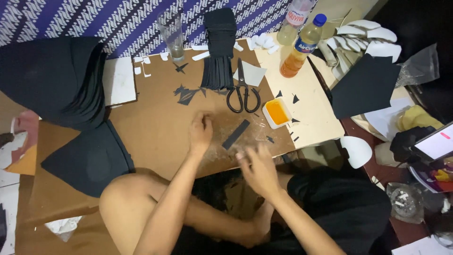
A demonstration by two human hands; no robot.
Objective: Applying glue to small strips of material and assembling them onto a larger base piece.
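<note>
Black strip [235, 134], orange glue tray [277, 113] — purple-white patterned cloth [118, 19].

Black strip [235, 134]: narrow, flat, dark rectangle. Lies diagonally on brown board [155, 123], between both hands, apparently untouched.

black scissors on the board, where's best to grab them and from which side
Probably by the two looped handles of the black scissors, which lie at the end nearer the person. The shut blades point away, toward the stack of black strips. Coming in from the near side, where the left hand rests, meets the loops first and keeps fingers clear of the tips.
</note>
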